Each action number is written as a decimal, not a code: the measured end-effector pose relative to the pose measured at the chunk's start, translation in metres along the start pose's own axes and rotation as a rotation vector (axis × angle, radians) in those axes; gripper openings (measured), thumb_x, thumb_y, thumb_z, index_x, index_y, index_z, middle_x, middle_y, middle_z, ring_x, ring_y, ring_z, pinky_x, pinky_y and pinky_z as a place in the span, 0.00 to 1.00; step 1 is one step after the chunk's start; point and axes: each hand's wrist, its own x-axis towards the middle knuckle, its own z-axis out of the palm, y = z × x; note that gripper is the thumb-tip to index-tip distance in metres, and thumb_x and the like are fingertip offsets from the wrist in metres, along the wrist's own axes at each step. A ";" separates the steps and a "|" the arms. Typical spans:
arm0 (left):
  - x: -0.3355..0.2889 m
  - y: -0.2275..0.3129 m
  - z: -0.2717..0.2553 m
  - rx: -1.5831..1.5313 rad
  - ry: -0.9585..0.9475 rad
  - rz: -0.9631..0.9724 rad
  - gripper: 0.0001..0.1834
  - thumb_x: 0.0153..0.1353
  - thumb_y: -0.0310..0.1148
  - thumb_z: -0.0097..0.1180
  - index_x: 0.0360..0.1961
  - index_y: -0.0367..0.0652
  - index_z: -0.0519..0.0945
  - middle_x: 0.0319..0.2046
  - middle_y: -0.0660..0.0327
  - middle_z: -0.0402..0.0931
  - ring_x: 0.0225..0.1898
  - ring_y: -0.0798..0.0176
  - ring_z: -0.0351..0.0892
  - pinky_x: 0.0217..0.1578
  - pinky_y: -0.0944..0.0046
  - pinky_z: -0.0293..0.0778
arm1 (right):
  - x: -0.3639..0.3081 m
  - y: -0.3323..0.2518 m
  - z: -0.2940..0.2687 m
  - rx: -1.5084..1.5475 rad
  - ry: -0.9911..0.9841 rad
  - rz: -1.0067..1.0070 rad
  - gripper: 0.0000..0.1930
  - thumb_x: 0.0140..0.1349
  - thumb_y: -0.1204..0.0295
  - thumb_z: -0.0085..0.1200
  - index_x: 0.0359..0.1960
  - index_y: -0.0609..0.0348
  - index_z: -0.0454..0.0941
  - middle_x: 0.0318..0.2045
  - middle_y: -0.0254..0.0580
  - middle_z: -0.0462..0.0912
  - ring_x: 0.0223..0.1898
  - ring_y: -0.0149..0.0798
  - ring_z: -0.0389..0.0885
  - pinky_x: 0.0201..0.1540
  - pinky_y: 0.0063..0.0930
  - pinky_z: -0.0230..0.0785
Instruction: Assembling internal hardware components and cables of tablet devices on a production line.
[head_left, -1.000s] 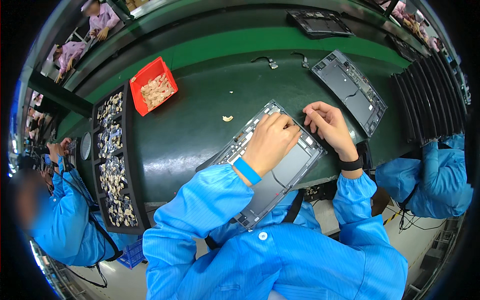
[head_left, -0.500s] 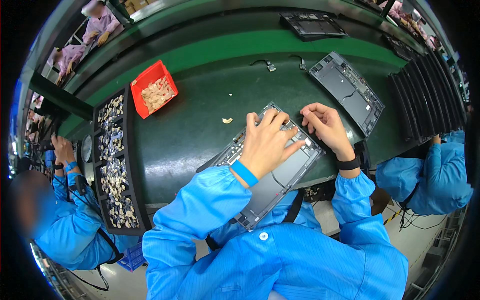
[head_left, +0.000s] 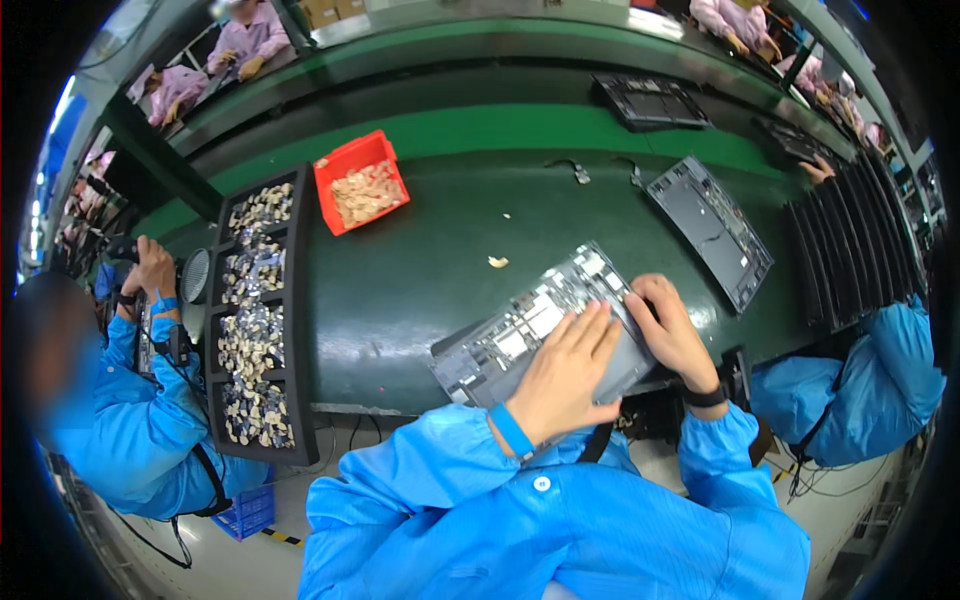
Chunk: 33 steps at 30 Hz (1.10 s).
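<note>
An opened laptop base with its circuit board exposed lies slanted at the near edge of the green bench, in front of me. My left hand rests flat across its near middle, fingers stretched out and covering part of the board and casing. At the base's right end, my right hand is closed around the edge, its thumb by the board and the other fingers bent. Part of the near side is hidden under my hands. A small cream-coloured curved scrap lies on the bench beyond the base.
A black compartment tray of small parts and a red bin of cream pieces stand left. Another laptop base lies right, beside a row of black panels. Small cable parts lie farther back. Co-workers sit on both sides.
The laptop base has turned, with its board side now facing farther away. My right hand has come onto its right edge; my left hand has slid from the far edge to the middle.
</note>
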 end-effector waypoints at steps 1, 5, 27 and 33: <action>0.000 0.003 -0.005 -0.063 -0.012 0.029 0.50 0.49 0.49 0.70 0.69 0.29 0.67 0.72 0.37 0.59 0.74 0.40 0.61 0.72 0.43 0.58 | -0.004 -0.005 -0.006 0.116 -0.057 0.053 0.10 0.74 0.67 0.53 0.41 0.63 0.76 0.40 0.44 0.80 0.45 0.41 0.78 0.50 0.32 0.69; 0.003 0.010 -0.023 -0.047 -0.005 -0.009 0.54 0.45 0.51 0.73 0.72 0.39 0.66 0.71 0.40 0.62 0.72 0.44 0.65 0.70 0.46 0.58 | -0.004 -0.018 -0.019 0.603 -0.305 0.497 0.09 0.78 0.65 0.49 0.49 0.56 0.74 0.42 0.33 0.80 0.45 0.25 0.76 0.48 0.22 0.70; 0.065 -0.095 0.003 0.065 0.324 0.231 0.22 0.69 0.50 0.56 0.58 0.51 0.78 0.44 0.65 0.78 0.52 0.64 0.75 0.58 0.46 0.62 | 0.327 0.112 -0.087 0.567 0.103 0.463 0.19 0.76 0.65 0.50 0.62 0.62 0.73 0.49 0.40 0.84 0.46 0.37 0.84 0.48 0.36 0.79; 0.059 -0.101 0.009 -0.128 0.199 0.233 0.16 0.69 0.45 0.57 0.51 0.49 0.80 0.40 0.65 0.78 0.46 0.62 0.75 0.49 0.55 0.66 | 0.373 0.022 0.055 0.131 -0.265 0.315 0.29 0.73 0.60 0.54 0.72 0.59 0.65 0.63 0.46 0.77 0.57 0.43 0.80 0.54 0.41 0.75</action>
